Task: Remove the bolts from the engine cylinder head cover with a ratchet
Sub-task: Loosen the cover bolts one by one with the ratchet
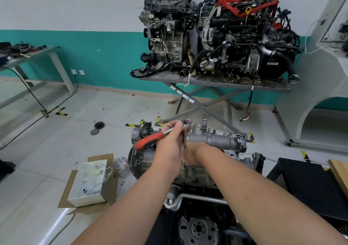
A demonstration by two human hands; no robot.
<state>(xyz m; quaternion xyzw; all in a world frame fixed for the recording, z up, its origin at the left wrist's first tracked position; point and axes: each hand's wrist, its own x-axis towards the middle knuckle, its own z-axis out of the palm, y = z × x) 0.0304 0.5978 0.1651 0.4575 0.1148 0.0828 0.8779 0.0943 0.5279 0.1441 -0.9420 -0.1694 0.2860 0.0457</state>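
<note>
Nearest to the camera, two bare forearms reach forward over an engine [216,143] that stands low in front of the person. Below the arms a round metal flange [198,229] and a bent silver pipe [188,199] are seen.

The left hand [169,147] makes its grip around the ratchet [162,134]: the fingers are curled on the chrome shaft, close to the head. The red handle [146,141] points to the left and a little down, free of the hand. The ratchet head [185,122] is at the top, above the cover, and a thin extension bar [184,143] goes down from it between the two hands.

The right hand [192,154] is just beside the left one, low on the bar, near the top of the engine. Its fingers are hidden behind the left hand and the wrist, so I cannot tell if its grip is spread or pinching.

The cylinder head cover [216,138] is the grey cast part on top of the engine, behind the hands. A bolt cannot be made out under the bar.

On the floor at the left, a white box [90,184] stands on flat cardboard [66,194]. Further left, two dark discs [97,128] lie on the tiles.

Far back, a scissor-leg desk [216,84] by the wall carries two big engines [216,34]. Another desk [37,54] with tools is at the far left.
</note>
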